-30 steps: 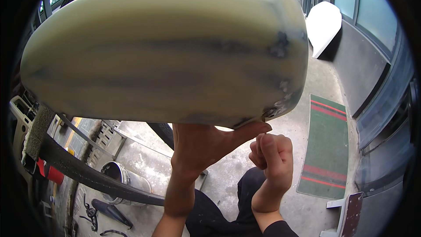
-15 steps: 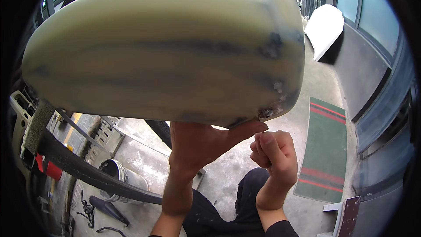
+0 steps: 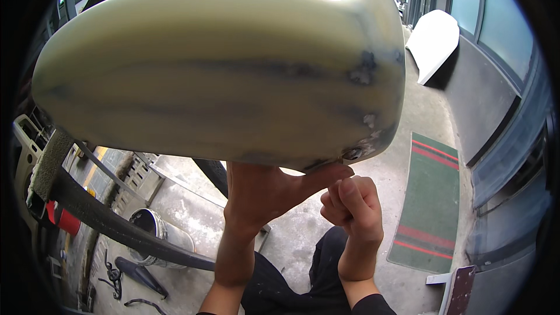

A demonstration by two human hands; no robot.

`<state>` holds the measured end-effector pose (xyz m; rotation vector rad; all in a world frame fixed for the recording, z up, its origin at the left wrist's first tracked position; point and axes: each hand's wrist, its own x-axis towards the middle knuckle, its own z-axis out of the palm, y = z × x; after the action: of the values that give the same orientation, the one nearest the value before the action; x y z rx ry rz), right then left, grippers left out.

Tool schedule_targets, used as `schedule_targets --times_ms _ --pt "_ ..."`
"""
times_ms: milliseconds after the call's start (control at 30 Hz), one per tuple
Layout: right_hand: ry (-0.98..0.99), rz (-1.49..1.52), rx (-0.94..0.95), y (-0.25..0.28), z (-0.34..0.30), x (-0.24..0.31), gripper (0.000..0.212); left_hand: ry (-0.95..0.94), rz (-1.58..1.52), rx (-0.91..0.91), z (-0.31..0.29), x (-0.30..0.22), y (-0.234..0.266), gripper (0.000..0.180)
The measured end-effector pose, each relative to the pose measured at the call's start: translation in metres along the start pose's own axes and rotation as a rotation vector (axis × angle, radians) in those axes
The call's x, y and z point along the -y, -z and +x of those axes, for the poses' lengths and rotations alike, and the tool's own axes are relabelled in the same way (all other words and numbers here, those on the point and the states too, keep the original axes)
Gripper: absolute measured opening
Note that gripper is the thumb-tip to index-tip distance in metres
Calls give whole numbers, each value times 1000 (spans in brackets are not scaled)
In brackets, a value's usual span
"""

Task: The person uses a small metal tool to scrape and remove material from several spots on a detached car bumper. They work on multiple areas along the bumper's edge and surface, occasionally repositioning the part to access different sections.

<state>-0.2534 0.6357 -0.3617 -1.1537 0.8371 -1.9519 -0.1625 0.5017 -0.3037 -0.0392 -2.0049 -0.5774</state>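
Observation:
A large rounded shell (image 3: 221, 81), pale cream with dark smudges, fills the upper half of the head view. Near its lower right corner are a small hole (image 3: 352, 154) and rough grey patches. My left hand (image 3: 262, 192) grips its lower edge from below, the thumb stretched rightward just under the hole; the other fingers are hidden behind the shell. Close beside that thumb tip, below the corner, my right hand (image 3: 354, 201) is closed with its thumb pressed on the curled forefinger. Anything small inside this grip cannot be made out.
A curved dark bar (image 3: 134, 227) and a foam-wrapped support (image 3: 49, 166) stand at the left. Beyond are a stained bucket (image 3: 175, 239), a red container (image 3: 68, 221) and dark parts on the floor. Rightward lie a green mat (image 3: 426, 204) and a leaning white panel (image 3: 433, 44).
My right hand has moved slightly left, closer to my left thumb, and stays closed. My left hand keeps its place on the shell. The whole view has shifted a little.

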Motion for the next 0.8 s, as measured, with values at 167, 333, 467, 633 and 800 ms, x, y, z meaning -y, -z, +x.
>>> schedule_targets --times_ms 167,333,467,633,800 --pt "-51 65 37 -1 -2 3 47 0 2 -5 1 -4 3 52" --pt "13 -63 -34 -4 -2 1 47 2 26 -9 0 -3 2 49" --pt "71 -47 -61 -9 -1 -5 47 -6 77 43 3 -8 6 43" --pt "102 -1 -61 -13 -1 -12 46 -26 87 113 4 -5 12 40" --pt "158 22 -54 -14 3 -15 47 -7 20 109 5 -2 9 40"
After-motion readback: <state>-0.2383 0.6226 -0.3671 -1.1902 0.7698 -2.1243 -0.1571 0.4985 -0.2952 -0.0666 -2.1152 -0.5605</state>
